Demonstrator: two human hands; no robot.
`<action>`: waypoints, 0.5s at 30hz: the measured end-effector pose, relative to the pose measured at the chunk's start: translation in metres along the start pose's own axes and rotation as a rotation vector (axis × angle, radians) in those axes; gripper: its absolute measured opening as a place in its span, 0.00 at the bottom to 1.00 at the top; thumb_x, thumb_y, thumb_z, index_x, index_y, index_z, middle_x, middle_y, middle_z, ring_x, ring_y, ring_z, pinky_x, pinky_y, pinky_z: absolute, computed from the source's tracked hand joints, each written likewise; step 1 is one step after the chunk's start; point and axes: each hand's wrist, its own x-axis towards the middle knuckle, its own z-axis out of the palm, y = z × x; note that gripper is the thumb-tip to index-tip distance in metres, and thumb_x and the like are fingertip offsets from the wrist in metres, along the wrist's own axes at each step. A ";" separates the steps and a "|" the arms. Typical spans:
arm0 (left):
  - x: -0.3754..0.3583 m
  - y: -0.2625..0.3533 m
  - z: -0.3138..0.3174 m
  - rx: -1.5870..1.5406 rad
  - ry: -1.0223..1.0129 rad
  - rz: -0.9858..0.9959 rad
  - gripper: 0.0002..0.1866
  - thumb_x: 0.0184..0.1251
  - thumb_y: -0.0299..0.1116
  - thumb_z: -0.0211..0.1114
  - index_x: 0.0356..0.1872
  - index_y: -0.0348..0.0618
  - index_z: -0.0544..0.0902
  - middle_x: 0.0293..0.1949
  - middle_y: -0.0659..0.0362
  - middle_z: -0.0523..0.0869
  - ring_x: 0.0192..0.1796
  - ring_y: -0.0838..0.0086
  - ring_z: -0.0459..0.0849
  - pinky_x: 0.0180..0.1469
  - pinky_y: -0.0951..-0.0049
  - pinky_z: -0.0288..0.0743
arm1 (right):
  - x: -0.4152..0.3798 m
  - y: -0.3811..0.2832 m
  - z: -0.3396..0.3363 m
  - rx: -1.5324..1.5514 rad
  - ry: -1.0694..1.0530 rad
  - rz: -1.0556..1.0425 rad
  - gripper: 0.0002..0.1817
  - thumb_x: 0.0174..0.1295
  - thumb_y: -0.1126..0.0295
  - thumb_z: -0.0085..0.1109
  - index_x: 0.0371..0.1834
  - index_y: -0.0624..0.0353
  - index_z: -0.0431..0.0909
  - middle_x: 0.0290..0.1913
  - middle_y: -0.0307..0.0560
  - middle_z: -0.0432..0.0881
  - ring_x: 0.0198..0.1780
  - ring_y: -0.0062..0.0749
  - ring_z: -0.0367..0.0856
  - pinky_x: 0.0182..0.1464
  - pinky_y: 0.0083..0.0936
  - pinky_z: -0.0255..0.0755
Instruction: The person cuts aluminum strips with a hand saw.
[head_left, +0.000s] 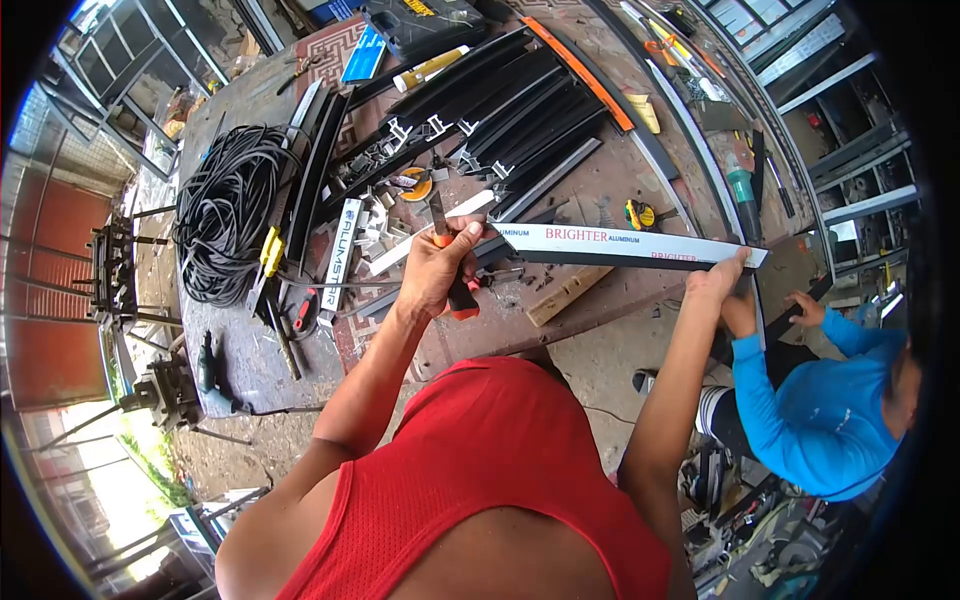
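My left hand [440, 265] is closed around a tool with an orange handle [462, 302]; its dark blade [437, 212] points away from me, close to the left end of a long aluminium profile [620, 243]. The profile is wrapped in white film printed "BRIGHTER ALUMINIUM" and lies across the workbench [250, 350]. My right hand [722, 278] grips the profile's right end at the bench edge.
A coil of black cable [225, 205] lies at the left. Black profiles [510, 110] fan across the far side. A tape measure [640, 213], a wood strip [565, 295] and a drill [205, 370] lie about. A person in a blue shirt [830, 400] crouches at the right.
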 end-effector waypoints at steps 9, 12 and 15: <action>-0.010 0.002 0.001 0.045 0.031 0.048 0.10 0.72 0.34 0.70 0.45 0.36 0.86 0.30 0.60 0.87 0.19 0.81 0.77 0.20 0.78 0.69 | -0.044 -0.031 0.025 0.038 0.003 -0.115 0.31 0.79 0.43 0.43 0.67 0.60 0.70 0.46 0.46 0.80 0.47 0.34 0.79 0.56 0.36 0.77; -0.014 0.005 -0.005 0.304 -0.047 0.021 0.15 0.74 0.40 0.69 0.44 0.35 0.86 0.29 0.59 0.87 0.19 0.82 0.77 0.20 0.78 0.68 | -0.094 -0.102 0.051 0.145 -0.188 -0.255 0.34 0.76 0.35 0.38 0.64 0.54 0.68 0.42 0.45 0.76 0.40 0.32 0.75 0.46 0.33 0.75; -0.005 -0.019 -0.026 0.896 -0.147 -0.032 0.19 0.73 0.44 0.67 0.37 0.33 0.81 0.29 0.50 0.88 0.25 0.68 0.85 0.28 0.65 0.75 | -0.130 -0.148 0.054 -0.024 -0.646 -0.423 0.42 0.70 0.27 0.34 0.64 0.55 0.70 0.39 0.45 0.74 0.38 0.31 0.72 0.46 0.31 0.71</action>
